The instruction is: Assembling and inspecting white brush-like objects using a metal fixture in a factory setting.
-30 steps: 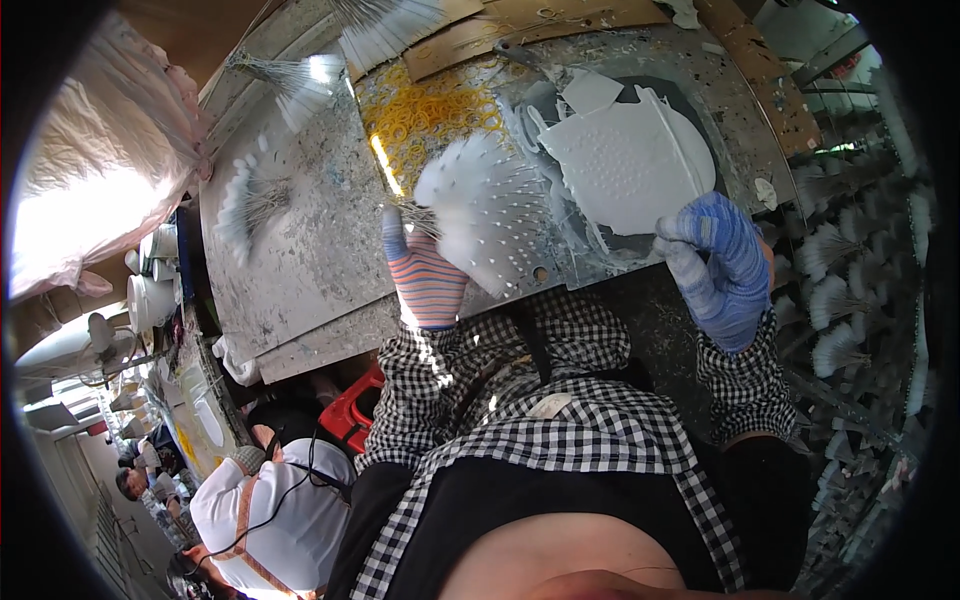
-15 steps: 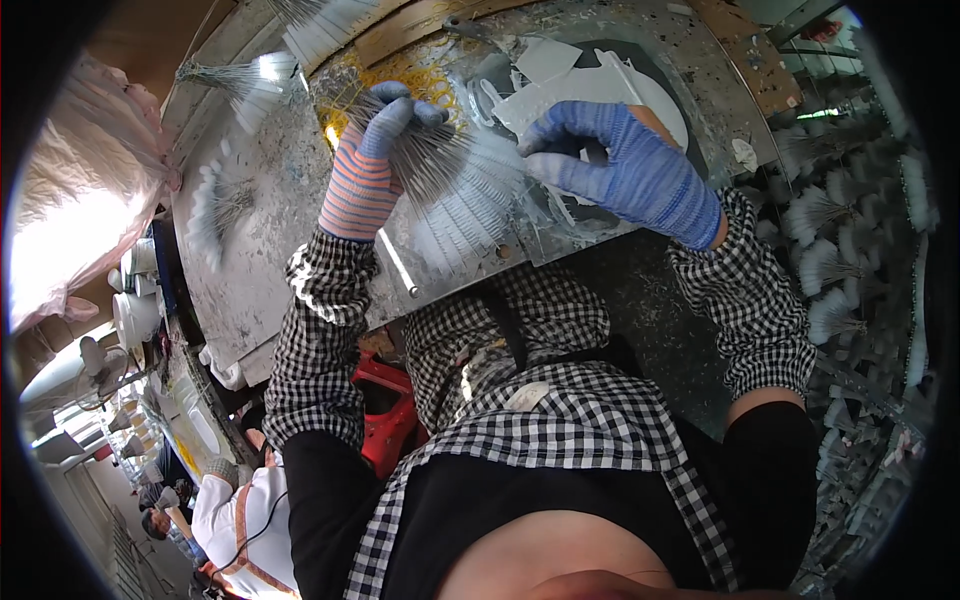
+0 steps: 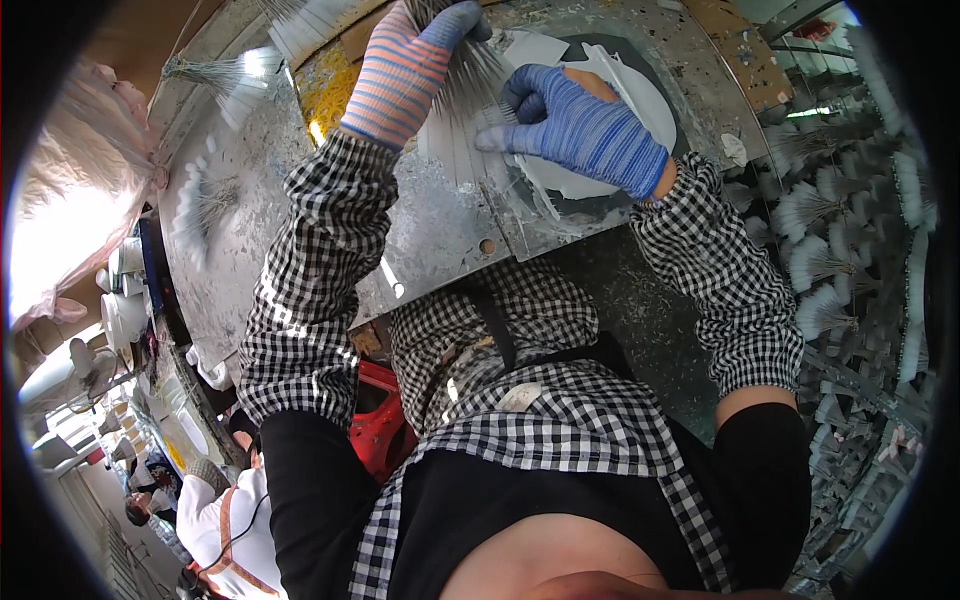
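Observation:
My left hand (image 3: 405,75), in an orange-and-blue striped glove, is closed around a bundle of thin wire-stemmed brushes (image 3: 468,75) at the top of the view. Their pale bristle ends fan out down toward the tabletop, partly hidden by my hands. Close by on the right is my right hand (image 3: 590,130), in a blue glove with a fingertip-side gap of bare skin. Its thumb stretches toward the bristles and the fingers curve apart from it; nothing shows held between them. Beneath that hand, white paste (image 3: 640,90) covers part of a dark round plate (image 3: 668,62).
The worn metal table (image 3: 440,235) carries more brush bundles (image 3: 205,200) on the left and another bundle (image 3: 235,75) farther back. Yellow residue (image 3: 330,90) marks the surface. Racks of pale brushes (image 3: 820,250) stand at right. A red stool (image 3: 380,420) is below; another person (image 3: 230,530) sits lower left.
My left hand has carried the brush bundle away from me, toward the top edge. My right hand has shifted slightly left and farther off, and its thumb and fingers have parted.

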Demonstrator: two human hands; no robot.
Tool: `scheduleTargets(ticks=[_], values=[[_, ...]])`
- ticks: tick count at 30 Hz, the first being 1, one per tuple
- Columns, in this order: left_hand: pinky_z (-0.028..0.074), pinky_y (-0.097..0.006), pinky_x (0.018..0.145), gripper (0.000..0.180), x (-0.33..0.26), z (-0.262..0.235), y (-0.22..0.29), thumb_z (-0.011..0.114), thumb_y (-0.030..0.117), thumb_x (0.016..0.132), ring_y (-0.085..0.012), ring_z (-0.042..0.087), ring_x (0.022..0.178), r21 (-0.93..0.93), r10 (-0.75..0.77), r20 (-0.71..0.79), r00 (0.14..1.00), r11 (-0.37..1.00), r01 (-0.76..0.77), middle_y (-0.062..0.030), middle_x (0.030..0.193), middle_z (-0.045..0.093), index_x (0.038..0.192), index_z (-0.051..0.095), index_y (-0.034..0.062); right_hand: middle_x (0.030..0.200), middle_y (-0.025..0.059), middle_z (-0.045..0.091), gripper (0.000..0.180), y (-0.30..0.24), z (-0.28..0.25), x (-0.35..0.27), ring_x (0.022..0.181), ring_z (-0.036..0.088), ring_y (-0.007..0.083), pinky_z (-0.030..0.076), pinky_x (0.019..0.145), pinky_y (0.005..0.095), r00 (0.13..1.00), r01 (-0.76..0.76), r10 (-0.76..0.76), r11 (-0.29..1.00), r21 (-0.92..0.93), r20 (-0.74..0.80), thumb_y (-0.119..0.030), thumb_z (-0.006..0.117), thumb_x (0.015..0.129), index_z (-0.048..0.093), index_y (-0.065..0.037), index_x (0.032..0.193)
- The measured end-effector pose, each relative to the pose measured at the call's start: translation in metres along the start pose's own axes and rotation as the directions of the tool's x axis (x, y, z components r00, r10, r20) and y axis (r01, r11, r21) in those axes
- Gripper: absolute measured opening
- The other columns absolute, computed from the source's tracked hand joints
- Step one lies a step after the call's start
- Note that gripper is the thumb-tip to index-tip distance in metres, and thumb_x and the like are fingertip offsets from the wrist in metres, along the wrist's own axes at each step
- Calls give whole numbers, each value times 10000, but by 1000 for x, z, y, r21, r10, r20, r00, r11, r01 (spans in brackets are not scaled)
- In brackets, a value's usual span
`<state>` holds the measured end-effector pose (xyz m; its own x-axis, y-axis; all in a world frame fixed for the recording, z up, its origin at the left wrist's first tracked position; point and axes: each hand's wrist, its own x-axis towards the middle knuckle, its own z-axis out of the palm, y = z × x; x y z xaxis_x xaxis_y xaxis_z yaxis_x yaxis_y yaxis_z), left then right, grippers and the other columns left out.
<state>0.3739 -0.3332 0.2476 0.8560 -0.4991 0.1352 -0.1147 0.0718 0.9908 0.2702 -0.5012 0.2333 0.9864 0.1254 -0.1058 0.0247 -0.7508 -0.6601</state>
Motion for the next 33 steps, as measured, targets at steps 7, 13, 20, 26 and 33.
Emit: scheduleTargets(ticks=[7, 13, 20, 26, 33], values=[[468, -253, 746, 202, 18, 34, 17, 644, 125, 928, -97, 546, 805, 73, 82, 41, 996, 994, -84, -1, 879, 597, 1088, 575, 24, 946, 101, 680, 623, 35, -13, 7, 873, 655, 174, 549, 822, 312, 990, 5, 13, 991, 132, -141, -428, 815, 780, 642, 7, 1191], [469, -300, 990, 637, 24, 45, 7, 684, -10, 852, -184, 569, 1159, -29, 328, 352, 877, 940, -340, -115, 1301, 583, 1422, 400, -20, 1001, 103, 690, 566, 63, -3, 12, 907, 640, 185, 522, 868, 330, 986, 5, 9, 997, 78, -168, -378, 778, 826, 634, 6, 1216], [439, -325, 1037, 632, 34, 47, -19, 664, -28, 877, -195, 532, 1230, -115, 307, 314, 898, 952, -285, -128, 1355, 555, 1435, 368, -17, 1032, 156, 725, 556, 66, 2, 17, 971, 698, 261, 539, 900, 365, 989, 32, -29, 999, 19, -143, -446, 730, 825, 683, -12, 1169], [433, -309, 1026, 590, 36, 46, -20, 639, -34, 895, -183, 542, 1188, -23, 412, 182, 893, 910, -415, -107, 1308, 577, 1427, 389, 13, 1030, 142, 723, 560, 59, -2, 19, 995, 689, 254, 537, 893, 361, 985, -18, 30, 997, 71, -167, -489, 715, 844, 676, -43, 1179], [526, -394, 867, 445, 44, 47, -45, 719, 127, 804, -257, 636, 1007, 699, 549, 570, 611, 67, -712, -68, 1045, 667, 1233, 603, 104, 1111, 96, 688, 418, 102, 20, 29, 1009, 645, 254, 524, 891, 370, 910, 292, -306, 952, -92, -279, -417, 658, 919, 676, -67, 1147]])
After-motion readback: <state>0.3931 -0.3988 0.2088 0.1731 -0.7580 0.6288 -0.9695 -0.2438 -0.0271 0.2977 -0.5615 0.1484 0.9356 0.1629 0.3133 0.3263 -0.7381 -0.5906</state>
